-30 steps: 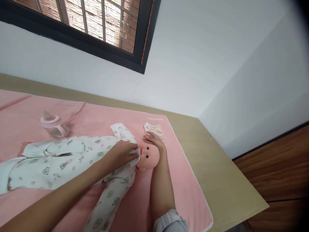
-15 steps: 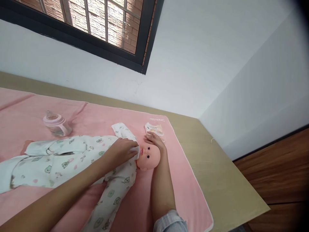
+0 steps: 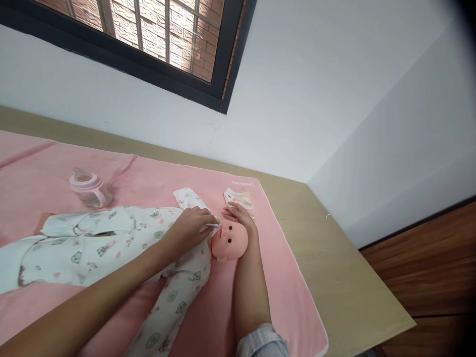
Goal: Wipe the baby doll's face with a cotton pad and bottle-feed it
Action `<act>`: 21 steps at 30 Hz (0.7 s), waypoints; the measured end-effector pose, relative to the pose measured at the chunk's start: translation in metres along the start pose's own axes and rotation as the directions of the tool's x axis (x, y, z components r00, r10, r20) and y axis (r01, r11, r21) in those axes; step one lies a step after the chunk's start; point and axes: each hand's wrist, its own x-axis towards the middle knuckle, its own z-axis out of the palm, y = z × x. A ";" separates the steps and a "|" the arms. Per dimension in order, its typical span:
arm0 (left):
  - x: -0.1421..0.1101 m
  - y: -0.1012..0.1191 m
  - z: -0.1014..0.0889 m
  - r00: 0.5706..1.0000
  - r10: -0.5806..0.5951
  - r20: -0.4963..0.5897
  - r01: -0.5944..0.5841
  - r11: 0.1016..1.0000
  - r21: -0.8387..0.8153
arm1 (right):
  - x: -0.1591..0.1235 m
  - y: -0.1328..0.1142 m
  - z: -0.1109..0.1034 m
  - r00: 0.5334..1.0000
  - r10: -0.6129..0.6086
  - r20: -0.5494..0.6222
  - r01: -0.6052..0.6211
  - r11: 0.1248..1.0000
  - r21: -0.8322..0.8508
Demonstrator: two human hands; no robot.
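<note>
A baby doll in a white printed sleepsuit lies on its back on a pink blanket. My left hand pinches a small white wipe against the far cheek of the doll's face. My right hand cups the top of the doll's bald head, fingers curled around it. A small wipe packet lies just beyond my right hand.
A pink-capped baby bottle lies on the blanket at the far left. The blanket covers a beige tabletop set against a white wall under a dark-framed window. Wood floor shows at the right.
My left hand has slid the wipe from the doll's chin and mouth up toward its far cheek. The right hand stays on the head.
</note>
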 end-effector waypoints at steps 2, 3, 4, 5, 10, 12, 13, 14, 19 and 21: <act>0.001 -0.001 0.002 1.000 0.003 0.003 -0.003 1.000 -0.007 | -0.001 0.000 0.000 1.000 -0.004 -0.004 0.004 1.000 -0.006; 0.001 -0.001 0.002 1.000 0.003 0.005 -0.003 1.000 -0.010 | -0.001 0.000 0.000 1.000 -0.005 -0.004 0.004 1.000 -0.007; 0.001 -0.001 0.003 1.000 0.003 0.004 -0.003 1.000 -0.011 | -0.001 0.000 0.000 1.000 -0.006 -0.003 0.006 1.000 -0.005; 0.001 0.000 0.003 1.000 0.002 -0.002 -0.002 1.000 -0.012 | 0.000 0.000 0.000 1.000 -0.010 -0.002 0.010 1.000 -0.004; 0.001 0.002 0.002 1.000 -0.008 -0.019 0.008 1.000 -0.026 | 0.004 0.002 -0.001 0.999 -0.033 0.010 0.033 0.999 0.007; 0.002 0.004 0.001 1.000 -0.020 0.002 0.020 1.000 -0.011 | 0.005 0.003 -0.002 0.999 -0.033 0.014 0.033 0.999 0.015; 0.002 0.004 0.001 1.000 -0.026 0.008 0.026 1.000 0.000 | 0.006 0.003 -0.003 0.999 -0.032 0.016 0.031 0.999 0.017; 0.002 0.005 0.000 1.000 -0.029 0.011 0.029 1.000 0.009 | 0.007 0.004 -0.004 0.999 -0.029 0.019 0.029 0.999 0.017; 0.002 0.007 -0.004 0.999 -0.034 0.022 0.035 0.999 -0.034 | 0.010 0.005 -0.006 0.999 -0.020 0.031 0.020 1.000 0.009; 0.001 0.009 -0.006 0.999 -0.046 0.020 0.047 0.995 -0.085 | 0.011 0.005 -0.007 1.000 -0.016 0.026 0.016 1.000 0.009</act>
